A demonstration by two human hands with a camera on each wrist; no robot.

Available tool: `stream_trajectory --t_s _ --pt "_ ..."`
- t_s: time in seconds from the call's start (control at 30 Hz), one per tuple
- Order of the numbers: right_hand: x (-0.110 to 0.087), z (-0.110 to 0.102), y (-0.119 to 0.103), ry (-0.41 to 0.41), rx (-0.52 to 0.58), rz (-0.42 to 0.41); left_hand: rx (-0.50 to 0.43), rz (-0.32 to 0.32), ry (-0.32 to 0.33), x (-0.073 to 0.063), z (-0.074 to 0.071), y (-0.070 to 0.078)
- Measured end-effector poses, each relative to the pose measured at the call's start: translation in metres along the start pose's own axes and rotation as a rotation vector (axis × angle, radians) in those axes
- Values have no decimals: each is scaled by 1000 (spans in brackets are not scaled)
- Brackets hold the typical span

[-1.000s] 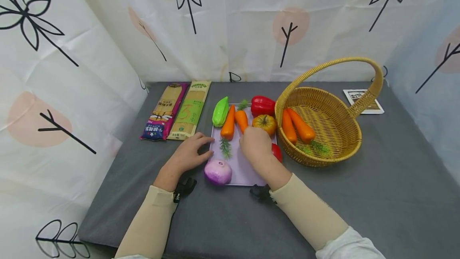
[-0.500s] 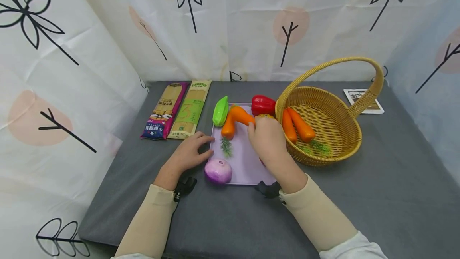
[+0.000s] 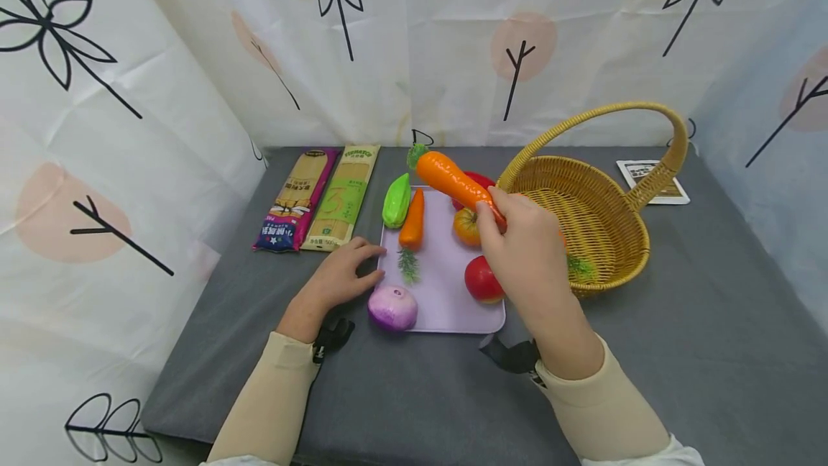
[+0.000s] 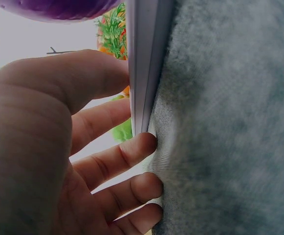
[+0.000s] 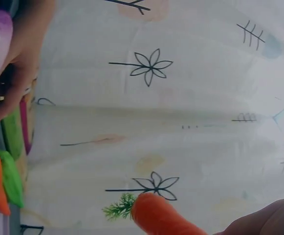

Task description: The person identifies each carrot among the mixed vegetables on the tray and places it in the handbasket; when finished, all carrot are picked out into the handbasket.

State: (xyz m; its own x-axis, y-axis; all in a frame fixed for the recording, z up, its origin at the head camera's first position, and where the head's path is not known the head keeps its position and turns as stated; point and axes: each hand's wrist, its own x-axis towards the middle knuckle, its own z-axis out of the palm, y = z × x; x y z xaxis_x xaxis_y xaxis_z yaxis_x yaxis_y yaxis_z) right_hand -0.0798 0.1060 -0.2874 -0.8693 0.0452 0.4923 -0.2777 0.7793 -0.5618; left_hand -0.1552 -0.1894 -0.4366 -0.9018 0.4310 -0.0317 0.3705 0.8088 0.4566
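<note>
My right hand (image 3: pixel 533 257) pinches an orange carrot (image 3: pixel 453 177) by its narrow tip, raised over the far right part of a lilac tray (image 3: pixel 443 311). Its leafy end points up and left, also in the right wrist view, where the carrot (image 5: pixel 161 215) appears low down. My left hand (image 3: pixel 339 275) lies at the tray's left edge with fingers spread; thumb and fingertips touch the rim (image 4: pixel 144 63) in the left wrist view. The tray bears another carrot (image 3: pixel 412 221), a purple onion (image 3: pixel 392 308), a red tomato (image 3: pixel 484 280) and a small orange-yellow pumpkin (image 3: pixel 466 227).
A wicker basket (image 3: pixel 604 236) with a tall handle stands right of the tray, its carrots mostly hidden by my right hand. A green pepper (image 3: pixel 397 201) and a partly hidden red pepper (image 3: pixel 480 180) lie at the tray's far end. Two pasta packets (image 3: pixel 341 200) lie left.
My right hand has lifted the carrot off the tray and moved right, towards the basket, swinging the leafy end up. The red tomato has come into view. My left hand stays put.
</note>
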Motion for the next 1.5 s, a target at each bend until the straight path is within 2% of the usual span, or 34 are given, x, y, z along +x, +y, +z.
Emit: stream_trajectory --t_s 0.2,0.33,0.53,0.8,1.0,1.2,1.33,1.5 --pt "-9 -29 -3 124 42 -54 -3 -2 -1 0 1 0" --pt "-15 -47 -3 190 79 -55 3 3 2 0 1 0" --pt "-22 -69 1 240 162 16 3 1 0 -1 0 0" --pt "-27 -91 12 303 205 134 7 7 1 0 1 -1" --pt "-27 -102 27 362 175 180 9 14 12 1 3 -2" --pt "-26 -113 42 379 147 290 8 10 11 1 3 -3" --pt "-22 -122 54 384 197 375 10 4 11 1 3 -3" --pt "-19 -130 67 366 129 549 9 -1 8 1 2 -2"
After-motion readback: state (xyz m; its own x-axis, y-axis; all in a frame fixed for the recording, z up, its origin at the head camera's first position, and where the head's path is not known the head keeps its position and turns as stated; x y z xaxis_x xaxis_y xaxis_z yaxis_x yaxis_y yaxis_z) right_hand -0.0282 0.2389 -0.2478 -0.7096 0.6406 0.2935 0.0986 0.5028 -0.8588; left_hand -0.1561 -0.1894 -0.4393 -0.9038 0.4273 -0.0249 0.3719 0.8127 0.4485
